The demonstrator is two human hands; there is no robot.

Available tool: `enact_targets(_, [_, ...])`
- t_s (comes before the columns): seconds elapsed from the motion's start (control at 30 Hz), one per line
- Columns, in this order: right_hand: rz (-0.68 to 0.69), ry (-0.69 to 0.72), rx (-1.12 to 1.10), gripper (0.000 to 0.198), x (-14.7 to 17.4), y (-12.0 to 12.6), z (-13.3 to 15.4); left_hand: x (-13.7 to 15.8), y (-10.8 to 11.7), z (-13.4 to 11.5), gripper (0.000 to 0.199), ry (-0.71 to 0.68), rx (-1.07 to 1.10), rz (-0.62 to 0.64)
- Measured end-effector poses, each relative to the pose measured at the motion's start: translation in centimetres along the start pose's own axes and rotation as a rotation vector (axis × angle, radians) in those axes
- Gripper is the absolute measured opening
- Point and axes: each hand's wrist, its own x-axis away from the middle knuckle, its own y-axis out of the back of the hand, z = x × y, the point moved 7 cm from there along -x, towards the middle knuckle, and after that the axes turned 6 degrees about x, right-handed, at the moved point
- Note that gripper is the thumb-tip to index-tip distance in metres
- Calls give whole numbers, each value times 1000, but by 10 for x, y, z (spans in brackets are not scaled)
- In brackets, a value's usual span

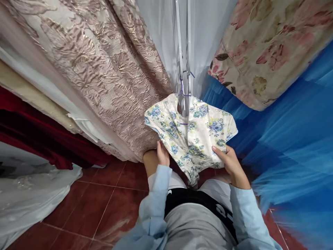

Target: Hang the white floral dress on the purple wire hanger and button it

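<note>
A short-sleeved white blouse (205,139) with blue and green flowers hangs in front of me on a purple hanger (181,86). Its lower end is gathered and bunched. My right hand (232,165) grips the blouse's right side, thumb on the front and the other fingers behind the cloth. At the blouse's left edge, my left hand (163,154) is closed around the side of the cloth, its fingers partly hidden. The hanger's hook is at a pair of white upright strips (188,41) above the collar.
Pink-gold brocade fabric (104,76) hangs close on the left, with dark red cloth (31,128) beyond it. To the right are a rose-print fabric (270,52) and blue tulle (293,135). White sheer fabric (156,21) hangs behind the strips. Red tiles (114,208) cover the floor.
</note>
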Motion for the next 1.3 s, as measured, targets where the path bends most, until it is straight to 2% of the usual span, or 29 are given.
enact_targets(0.07, [14, -14, -16, 45, 5, 2, 2, 19, 8, -9, 37, -236, -124, -24])
enact_targets(0.13, [48, -34, -17, 46, 8, -1, 4, 43, -10, -13, 31, -442, -369, 148])
enact_targets(0.17, [58, -43, -14, 47, 10, -2, 5, 53, -24, -8, 30, -481, -492, 280])
enact_targets(0.23, [52, -49, 3, 49, 13, -2, 6, 66, -48, 5, 28, -457, -652, 489])
enact_targets(0.27, [42, -49, 18, 50, 14, -2, 7, 69, -57, 10, 24, -448, -693, 537])
enact_targets(0.33, [21, -44, 56, 51, 16, 2, 9, 69, -70, 12, 11, -452, -730, 571])
enact_targets(0.4, [6, -25, 102, 52, 15, 7, 11, 69, -78, 12, 12, -447, -736, 595])
enact_targets(0.5, [-57, 38, 218, 55, 11, 19, 15, 69, -76, 9, 18, -346, -675, 614])
enact_targets(0.53, [-136, 91, 294, 58, 10, 27, 18, 71, -73, 9, 20, -285, -643, 621])
enact_targets(0.6, [-394, 272, 483, 67, 17, 42, 29, 75, -67, 9, 23, -153, -578, 627])
enact_targets(0.67, [-609, 470, 626, 70, 32, 44, 37, 81, -62, 9, 25, -30, -515, 626])
enact_targets(0.7, [-603, 534, 660, 65, 37, 36, 35, 85, -61, 9, 26, 20, -489, 625])
enact_targets(0.73, [-505, 564, 676, 56, 38, 22, 29, 88, -60, 9, 27, 65, -469, 624])
enact_targets(0.83, [-16, 501, 682, 25, 36, -35, -3, 96, -62, 11, 33, 173, -432, 612])
enact_targets(0.87, [66, 466, 671, 18, 37, -50, -13, 98, -62, 12, 35, 199, -427, 602])
enact_targets(0.93, [81, 426, 632, 11, 36, -66, -26, 100, -62, 14, 40, 246, -422, 576])
enact_targets(1.03, [-3, 432, 559, 20, 35, -73, -34, 99, -61, 15, 43, 305, -394, 529])
enact_targets(1.13, [-24, 441, 520, 23, 38, -76, -39, 91, -70, 7, 41, 469, -203, 448])
enact_targets(1.23, [1, 449, 529, 25, 40, -81, -42, 73, -100, -16, 30, 657, 50, 379])
enact_targets(1.3, [20, 457, 548, 26, 39, -83, -42, 53, -130, -40, 19, 678, 138, 379])
